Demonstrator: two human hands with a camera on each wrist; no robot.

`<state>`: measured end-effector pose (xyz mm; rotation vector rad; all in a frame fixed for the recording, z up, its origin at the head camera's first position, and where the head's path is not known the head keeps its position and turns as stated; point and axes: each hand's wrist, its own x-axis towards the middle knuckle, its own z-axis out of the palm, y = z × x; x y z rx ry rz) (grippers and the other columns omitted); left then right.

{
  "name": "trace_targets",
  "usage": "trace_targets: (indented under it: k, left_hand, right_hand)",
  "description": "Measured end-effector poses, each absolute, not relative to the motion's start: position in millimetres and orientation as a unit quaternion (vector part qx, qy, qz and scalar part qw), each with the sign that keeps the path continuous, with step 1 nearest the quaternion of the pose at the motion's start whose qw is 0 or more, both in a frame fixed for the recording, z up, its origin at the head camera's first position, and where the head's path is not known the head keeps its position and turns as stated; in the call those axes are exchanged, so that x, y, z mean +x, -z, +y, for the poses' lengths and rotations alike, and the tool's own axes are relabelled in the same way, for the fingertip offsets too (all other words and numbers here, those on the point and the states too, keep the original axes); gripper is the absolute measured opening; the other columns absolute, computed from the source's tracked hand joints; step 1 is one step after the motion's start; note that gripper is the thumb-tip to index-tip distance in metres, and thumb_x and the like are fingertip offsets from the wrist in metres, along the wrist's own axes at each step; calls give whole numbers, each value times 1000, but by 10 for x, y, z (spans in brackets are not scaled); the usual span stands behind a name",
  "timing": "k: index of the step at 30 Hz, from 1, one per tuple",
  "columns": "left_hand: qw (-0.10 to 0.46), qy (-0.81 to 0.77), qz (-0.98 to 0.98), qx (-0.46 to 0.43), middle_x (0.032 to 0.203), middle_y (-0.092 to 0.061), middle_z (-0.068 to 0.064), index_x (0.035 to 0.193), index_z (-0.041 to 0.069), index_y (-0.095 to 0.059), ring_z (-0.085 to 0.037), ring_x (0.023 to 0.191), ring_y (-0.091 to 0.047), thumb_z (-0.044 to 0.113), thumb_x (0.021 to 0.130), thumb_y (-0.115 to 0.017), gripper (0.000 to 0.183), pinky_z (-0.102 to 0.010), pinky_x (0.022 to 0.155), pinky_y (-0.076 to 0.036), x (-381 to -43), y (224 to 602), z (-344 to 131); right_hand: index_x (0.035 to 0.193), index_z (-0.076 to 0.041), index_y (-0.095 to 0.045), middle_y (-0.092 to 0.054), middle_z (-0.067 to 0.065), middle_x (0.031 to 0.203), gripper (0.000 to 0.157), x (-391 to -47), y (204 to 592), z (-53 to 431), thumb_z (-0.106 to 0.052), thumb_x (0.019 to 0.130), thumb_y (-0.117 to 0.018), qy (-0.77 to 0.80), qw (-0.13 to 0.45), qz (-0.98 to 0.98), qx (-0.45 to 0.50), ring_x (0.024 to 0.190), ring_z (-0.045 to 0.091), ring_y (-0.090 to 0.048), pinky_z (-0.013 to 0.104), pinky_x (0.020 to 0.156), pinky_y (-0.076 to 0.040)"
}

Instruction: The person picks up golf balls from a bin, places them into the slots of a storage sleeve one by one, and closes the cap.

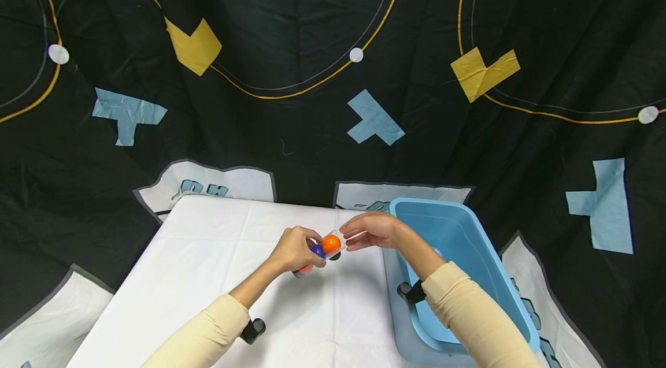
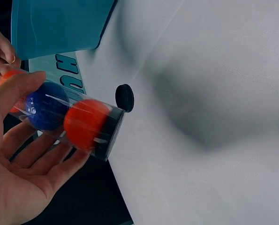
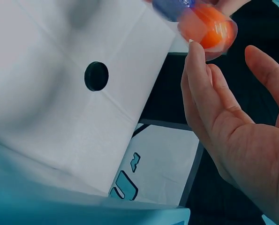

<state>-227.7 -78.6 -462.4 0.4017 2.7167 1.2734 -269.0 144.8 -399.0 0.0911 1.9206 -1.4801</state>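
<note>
Head view: black backdrop (image 1: 291,148) behind, with pieces of light blue tape (image 1: 125,111) and yellow tape (image 1: 193,47) on it; white-covered table (image 1: 208,258) in front; cream left sleeve (image 1: 210,333) comes in from the bottom, black wrist device (image 1: 252,330) on its inner side; left hand (image 1: 292,249) grasping a clear tube (image 2: 66,117), thumb on one side, fingers on the other; tube is held tilted above the table, dark end piece (image 2: 109,136) at its lower left; inside, from that end, orange ball (image 2: 86,124), blue ball (image 2: 48,106), second orange ball (image 1: 331,243), all in a row; black round lid (image 3: 96,76) lies on the table just right of the tube in head view; right hand (image 1: 376,230) next, released, fingers extended and holding nothing, fingertips right by the tube's upper end; whether they touch it, cannot tell; light blue bin (image 1: 439,216) at the right side of the table, partly behind the right sleeve (image 1: 468,310); white printed panel (image 1: 525,275) past the bin; another blue tape piece (image 1: 606,206) far right.
</note>
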Motion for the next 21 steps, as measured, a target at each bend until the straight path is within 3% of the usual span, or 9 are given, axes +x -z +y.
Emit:
trace_targets:
  k: [9, 21]
  left_hand:
    - [57, -421, 896, 132, 84, -77, -8, 99, 6, -78, -14, 72, -69, 20, 65, -94, 40, -27, 64, -57, -2275, 4634, -807]
    - [44, -423, 898, 110, 83, -76, -7, 96, 8, -78, -15, 71, -68, 17, 64, -93, 36, -27, 63, -57, -2277, 4604, -968]
  right_hand:
    - [131, 8, -61, -58, 29, 138, 39, -2710, 3966, 1524, -15, 100, -63, 575, 342, 743, 34, 111, 37, -68, 47, 93, -56]
    - [138, 4, -57, -63, 22, 134, 44, -2747, 3930, 1604, -17, 100, -63, 576, 317, 753, 31, 99, 27, -72, 46, 98, -55]
